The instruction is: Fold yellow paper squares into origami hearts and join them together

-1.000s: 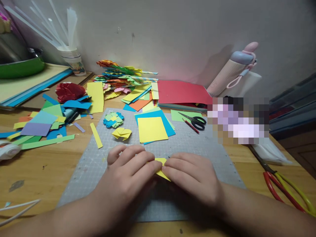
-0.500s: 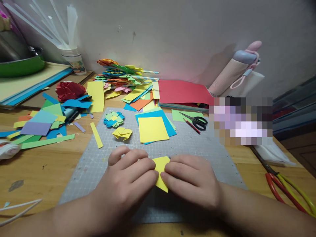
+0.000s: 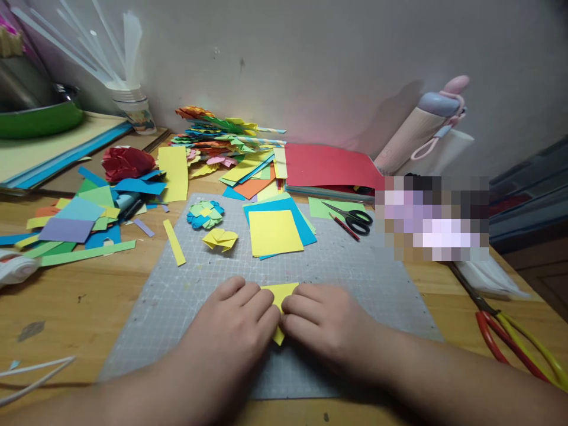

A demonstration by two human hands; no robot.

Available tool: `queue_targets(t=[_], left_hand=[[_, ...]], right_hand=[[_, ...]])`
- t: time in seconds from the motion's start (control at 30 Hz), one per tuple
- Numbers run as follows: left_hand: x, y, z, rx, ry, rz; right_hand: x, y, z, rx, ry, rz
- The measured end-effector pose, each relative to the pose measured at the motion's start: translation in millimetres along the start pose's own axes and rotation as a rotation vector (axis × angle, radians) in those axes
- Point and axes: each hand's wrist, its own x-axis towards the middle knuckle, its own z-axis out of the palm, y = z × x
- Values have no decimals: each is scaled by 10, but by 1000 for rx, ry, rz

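Between my two hands is a small folded piece of yellow paper [image 3: 280, 291], its top edge and a lower point showing. My left hand [image 3: 239, 319] grips its left side with curled fingers. From the right, my right hand [image 3: 323, 319] pinches it, thumb and fingertips pressed close to the left ones. Both sit low over the grey cutting mat [image 3: 355, 266]; the fingers hide much of the paper. Just beyond are a folded yellow paper piece [image 3: 220, 239], a blue and green paper flower [image 3: 205, 214] and a stack of yellow squares [image 3: 276, 232] over blue sheets.
Black scissors [image 3: 357, 222] and a red pencil [image 3: 345, 227] lie at the mat's back right. Large red-and-yellow-handled scissors [image 3: 510, 337] are by my right forearm. Paper scraps [image 3: 66, 231] cover the left. Behind stand a red-covered paper stack [image 3: 332, 164] and a leaning bottle [image 3: 410, 127].
The yellow paper has turned and shifted slightly left, with less of it showing. My right hand has moved left and my left hand has rotated, so the fingertips are closer together.
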Motion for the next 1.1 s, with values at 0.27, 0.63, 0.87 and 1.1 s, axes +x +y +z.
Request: queue_targets(t=[0.27, 0.63, 0.87, 1.1], left_hand=[[-61, 3, -8, 33, -61, 93], [-95, 57, 1, 55, -120, 58], [5, -34, 0, -111, -102, -116], [40, -49, -92, -630, -134, -330]], right_hand=[[-11, -35, -28, 62, -106, 95], [-30, -53, -31, 88, -85, 105], [6, -28, -37, 161, -2, 176], [-8, -31, -100, 691, 87, 364]])
